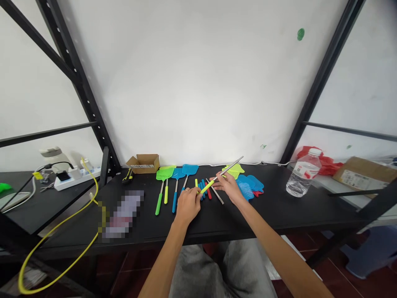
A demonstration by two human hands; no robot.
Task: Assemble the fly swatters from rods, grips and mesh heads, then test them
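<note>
My left hand (188, 203) is closed round the lower end of a yellow-green fly swatter handle (207, 187). A thin metal rod (231, 167) lines up with the handle's upper end and slants up to the right. My right hand (228, 186) pinches the rod close to where it meets the handle. Under and between my hands lie several loose blue handles (203, 191), a red handle (209, 193) and another metal rod (218, 196). Loose blue swatter heads (249, 186) and a yellow one (237, 169) rest beside my right hand.
Left of my hands lie a green fly swatter (160, 198) and blue ones (175, 198). A cardboard box (147, 163) stands behind them. A water bottle (302, 176) is at the right. A yellow cable (58, 225) loops at the left, near a power strip (77, 179).
</note>
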